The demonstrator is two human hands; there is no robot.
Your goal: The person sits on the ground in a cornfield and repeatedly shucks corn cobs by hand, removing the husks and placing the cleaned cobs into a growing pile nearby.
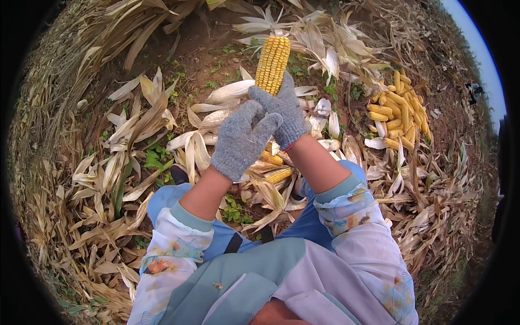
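A bare yellow corn cob (272, 64) points up and away from me in the middle of the head view. My right hand (286, 112), in a grey knitted glove, is closed round its lower end. Just left of it and nearer to me is my left hand (242, 138), gloved the same way. Its thumb lies across the right glove, apart from its curled fingers, and nothing shows between them. The cob's base is hidden by the gloves. Below my hands, yellow cobs (279, 175) and pale unhusked ears (230, 92) lie among dry husks.
A heap of husked yellow cobs (401, 111) lies on the ground at the right. Dry husks and leaves (108, 216) cover much of the soil around me. Dry stalks (108, 32) are piled at the far left. Small green weeds (234, 211) grow between my legs.
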